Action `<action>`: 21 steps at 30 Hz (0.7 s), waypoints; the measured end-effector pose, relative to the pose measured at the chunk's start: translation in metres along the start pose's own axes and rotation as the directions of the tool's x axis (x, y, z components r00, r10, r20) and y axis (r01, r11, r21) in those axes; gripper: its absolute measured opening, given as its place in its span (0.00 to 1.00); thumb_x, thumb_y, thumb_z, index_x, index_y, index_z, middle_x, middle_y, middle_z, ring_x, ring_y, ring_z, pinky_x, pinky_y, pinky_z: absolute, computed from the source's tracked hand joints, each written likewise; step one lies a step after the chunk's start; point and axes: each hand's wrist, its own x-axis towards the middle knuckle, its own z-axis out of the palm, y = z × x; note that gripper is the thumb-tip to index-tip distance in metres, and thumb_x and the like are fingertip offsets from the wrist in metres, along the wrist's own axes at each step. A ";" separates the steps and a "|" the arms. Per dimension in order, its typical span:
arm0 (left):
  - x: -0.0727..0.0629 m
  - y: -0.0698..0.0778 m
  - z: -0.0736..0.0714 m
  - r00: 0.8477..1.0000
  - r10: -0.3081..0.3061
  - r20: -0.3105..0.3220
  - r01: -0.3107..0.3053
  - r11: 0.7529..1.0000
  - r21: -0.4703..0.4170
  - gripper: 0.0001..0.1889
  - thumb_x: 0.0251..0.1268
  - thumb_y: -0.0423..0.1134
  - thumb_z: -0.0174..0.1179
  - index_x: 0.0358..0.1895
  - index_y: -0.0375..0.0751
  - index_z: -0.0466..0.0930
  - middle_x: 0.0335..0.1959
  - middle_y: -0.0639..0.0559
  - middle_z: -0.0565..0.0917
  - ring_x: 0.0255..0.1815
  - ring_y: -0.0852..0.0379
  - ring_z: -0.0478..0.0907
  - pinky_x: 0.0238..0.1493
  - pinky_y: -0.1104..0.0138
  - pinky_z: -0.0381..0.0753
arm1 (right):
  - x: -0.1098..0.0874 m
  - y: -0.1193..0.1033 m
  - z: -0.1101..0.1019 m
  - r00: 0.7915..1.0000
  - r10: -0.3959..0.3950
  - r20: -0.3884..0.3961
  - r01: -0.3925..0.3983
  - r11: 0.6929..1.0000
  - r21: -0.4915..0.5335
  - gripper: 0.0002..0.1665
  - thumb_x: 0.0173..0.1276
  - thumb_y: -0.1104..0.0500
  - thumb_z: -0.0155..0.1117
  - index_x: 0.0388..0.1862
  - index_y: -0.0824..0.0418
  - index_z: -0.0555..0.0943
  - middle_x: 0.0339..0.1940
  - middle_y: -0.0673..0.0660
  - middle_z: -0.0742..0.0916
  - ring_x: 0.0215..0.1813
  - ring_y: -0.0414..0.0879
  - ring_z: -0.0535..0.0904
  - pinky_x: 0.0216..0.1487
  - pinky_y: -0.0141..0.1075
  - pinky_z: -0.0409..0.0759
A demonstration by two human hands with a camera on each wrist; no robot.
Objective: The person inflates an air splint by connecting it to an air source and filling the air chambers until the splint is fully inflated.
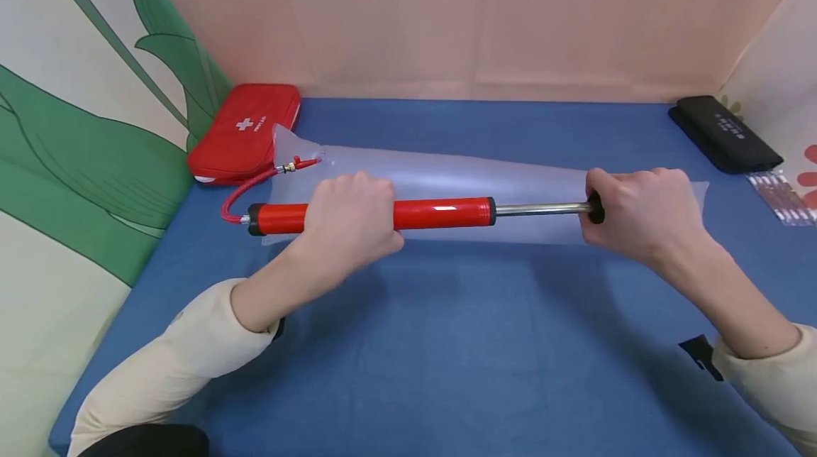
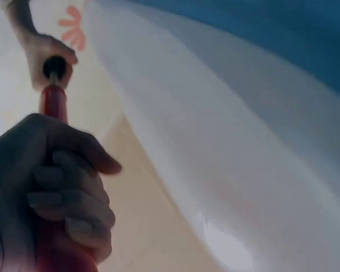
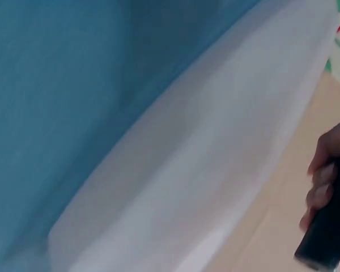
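Observation:
A red hand pump [image 1: 443, 213] lies level across the head view, its metal rod drawn partly out to the right. My left hand [image 1: 349, 219] grips the pump's barrel, with fingers curled round it in the left wrist view. The pump's black handle [image 3: 326, 226] is held in my right hand [image 1: 641, 212]. From the barrel's left end a red hose [image 1: 237, 196] curves up to a brass and red valve fitting at the left end of a translucent, puffed-up plastic splint [image 1: 447, 166]. That splint lies on the blue surface behind the pump.
A red first-aid case [image 1: 245, 130] lies at the back left of the blue-covered table [image 1: 447, 372]. At the back right are a black pouch [image 1: 724, 134] and a clear packet of small items [image 1: 781, 198]. Patterned and pink cloth walls stand around the table.

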 end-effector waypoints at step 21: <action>-0.011 0.055 0.013 0.993 0.100 -0.069 -0.092 0.989 0.114 0.14 0.43 0.48 0.71 0.20 0.46 0.76 0.10 0.55 0.69 0.10 0.60 0.67 0.13 0.70 0.70 | 0.012 -0.080 0.018 1.000 0.004 0.023 -0.007 0.995 0.100 0.18 0.32 0.67 0.66 0.18 0.59 0.65 0.10 0.49 0.62 0.11 0.40 0.53 0.11 0.33 0.57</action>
